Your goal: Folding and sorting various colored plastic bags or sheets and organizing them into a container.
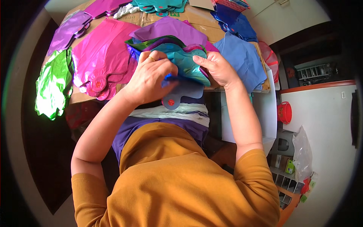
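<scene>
Right hand point(220, 70) pinches teal foil point(186, 65); left hand point(153, 76), I cannot tell. Near blue foil point(188, 90), if loosely held, may slip.

Near the upper centre, the right hand point(219, 70) pinches a layered foil bundle point(185, 62), thumb on its teal top sheet, while the left hand point(151, 75) bends over its left side, fingertips blurred. Green foil point(55, 83) lies far left, pink foil point(106, 49) beside it, blue foil point(244, 58) upper right.
</scene>
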A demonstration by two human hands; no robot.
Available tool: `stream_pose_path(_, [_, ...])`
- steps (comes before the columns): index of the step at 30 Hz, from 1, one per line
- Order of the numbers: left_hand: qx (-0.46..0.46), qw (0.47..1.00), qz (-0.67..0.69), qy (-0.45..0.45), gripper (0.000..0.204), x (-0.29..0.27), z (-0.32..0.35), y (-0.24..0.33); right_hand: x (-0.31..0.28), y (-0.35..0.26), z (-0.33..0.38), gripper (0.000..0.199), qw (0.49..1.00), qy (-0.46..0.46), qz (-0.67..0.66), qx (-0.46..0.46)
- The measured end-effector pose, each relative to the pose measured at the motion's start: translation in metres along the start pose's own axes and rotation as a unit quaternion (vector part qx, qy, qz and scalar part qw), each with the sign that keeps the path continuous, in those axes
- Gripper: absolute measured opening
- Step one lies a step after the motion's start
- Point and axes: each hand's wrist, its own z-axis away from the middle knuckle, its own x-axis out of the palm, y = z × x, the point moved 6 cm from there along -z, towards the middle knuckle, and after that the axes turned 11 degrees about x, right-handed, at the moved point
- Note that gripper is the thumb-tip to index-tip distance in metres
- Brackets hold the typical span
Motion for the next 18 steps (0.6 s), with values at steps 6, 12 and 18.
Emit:
stream_pose_path(6, [0.045,0.989,-0.124,0.059,0.025,-0.015,-0.009,0.011,0.01,-0.006,-0.001,0.027,0.999,0.023,-0.021,-0.033])
stream_pose_path(12, [-0.042,0.979,-0.197,0.026,0.037,0.002,-0.024,-0.014,0.015,-0.009,0.004,0.031,0.999,-0.004,-0.05,-0.012])
stream_pose_path(18, [-0.05,0.977,-0.203,0.048,0.043,0.003,-0.027,-0.014,-0.001,0.0,0.0,0.038,0.999,0.028,-0.035,0.007])
